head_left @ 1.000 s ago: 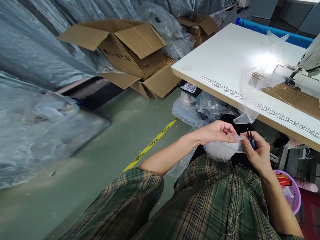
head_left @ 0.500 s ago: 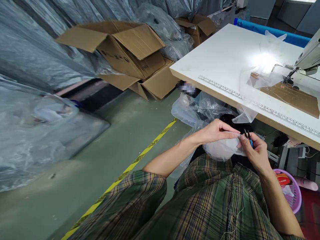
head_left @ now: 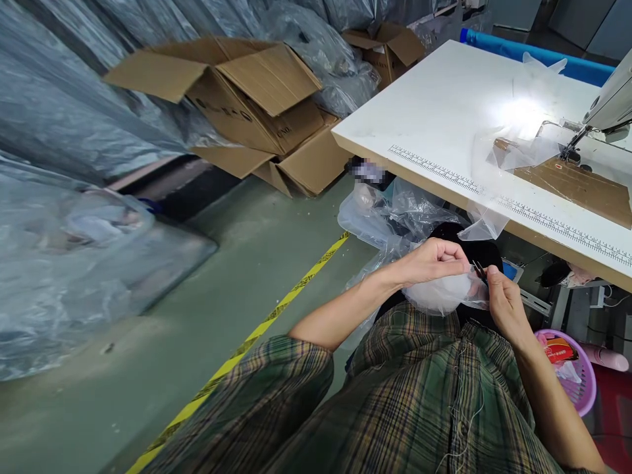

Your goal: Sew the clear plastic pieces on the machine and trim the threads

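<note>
Above my lap, my left hand [head_left: 437, 259] pinches the edge of a sheer white fabric piece [head_left: 437, 294], which hangs in a bunch below the fingers. My right hand [head_left: 504, 296] is closed on small thread snips [head_left: 480, 271]. Their dark blades point up and left, close to the fabric edge at my left fingertips. Whether the blades touch the fabric is too small to tell. More sheer white fabric [head_left: 486, 164] lies on the sewing table and drapes over its front edge, beside the sewing machine [head_left: 609, 105].
The white table [head_left: 409, 112] has a ruler printed along its front edge. Open cardboard boxes [head_left: 257, 99] stand beyond yellow floor tape [head_left: 276, 313]. Plastic-wrapped goods [head_left: 74, 263] are at left, and a pink basket [head_left: 587, 385] sits low at right.
My right hand has drawn slightly right and down, away from my left fingertips, and the snips now point more to the left. My left hand keeps its pinch on the fabric.
</note>
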`<act>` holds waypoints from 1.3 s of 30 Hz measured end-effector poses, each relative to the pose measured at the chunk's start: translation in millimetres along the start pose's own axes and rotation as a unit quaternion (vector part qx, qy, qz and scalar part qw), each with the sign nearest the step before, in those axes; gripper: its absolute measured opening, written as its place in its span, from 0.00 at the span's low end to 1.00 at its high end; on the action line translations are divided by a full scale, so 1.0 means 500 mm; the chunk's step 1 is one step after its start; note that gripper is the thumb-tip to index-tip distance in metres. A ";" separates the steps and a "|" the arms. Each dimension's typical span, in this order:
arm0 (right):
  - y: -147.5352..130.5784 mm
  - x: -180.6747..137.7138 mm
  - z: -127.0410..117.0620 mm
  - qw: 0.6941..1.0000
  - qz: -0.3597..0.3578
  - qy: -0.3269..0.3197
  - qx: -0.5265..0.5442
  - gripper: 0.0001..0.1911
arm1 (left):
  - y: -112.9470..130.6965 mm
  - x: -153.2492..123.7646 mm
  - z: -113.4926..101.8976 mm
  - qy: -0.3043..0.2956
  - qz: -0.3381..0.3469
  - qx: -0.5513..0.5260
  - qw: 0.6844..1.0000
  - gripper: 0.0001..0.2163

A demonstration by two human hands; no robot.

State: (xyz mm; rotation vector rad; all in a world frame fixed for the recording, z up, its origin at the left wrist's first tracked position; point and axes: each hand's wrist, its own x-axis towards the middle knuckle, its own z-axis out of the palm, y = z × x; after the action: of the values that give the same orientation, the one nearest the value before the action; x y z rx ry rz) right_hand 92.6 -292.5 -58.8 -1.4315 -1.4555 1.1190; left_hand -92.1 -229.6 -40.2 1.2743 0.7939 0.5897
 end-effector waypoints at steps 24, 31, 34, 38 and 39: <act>0.006 0.007 0.003 0.997 -0.046 0.067 -0.019 0.25 | -0.013 -0.003 0.001 0.003 0.009 0.073 0.997 0.09; -0.006 -0.021 -0.010 0.996 0.028 -0.062 0.064 0.23 | -0.052 -0.057 0.030 -0.053 0.026 -0.008 0.998 0.17; 0.025 -0.025 -0.009 0.991 0.073 -0.022 0.106 0.25 | -0.079 -0.088 0.020 -0.109 -0.034 -0.007 0.993 0.22; 0.080 -0.014 0.016 0.987 0.084 0.065 0.117 0.27 | -0.103 -0.085 -0.035 -0.032 -0.026 0.022 0.999 0.26; 0.093 -0.011 0.024 0.989 0.078 0.078 0.103 0.27 | -0.106 -0.076 -0.050 0.015 -0.015 0.061 0.998 0.26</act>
State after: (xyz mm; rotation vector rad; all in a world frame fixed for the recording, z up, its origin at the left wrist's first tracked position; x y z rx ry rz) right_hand 95.4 -299.8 -106.4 -1.4692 -1.1013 1.1868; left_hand -137.0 -254.9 -87.2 1.3657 0.8838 0.5427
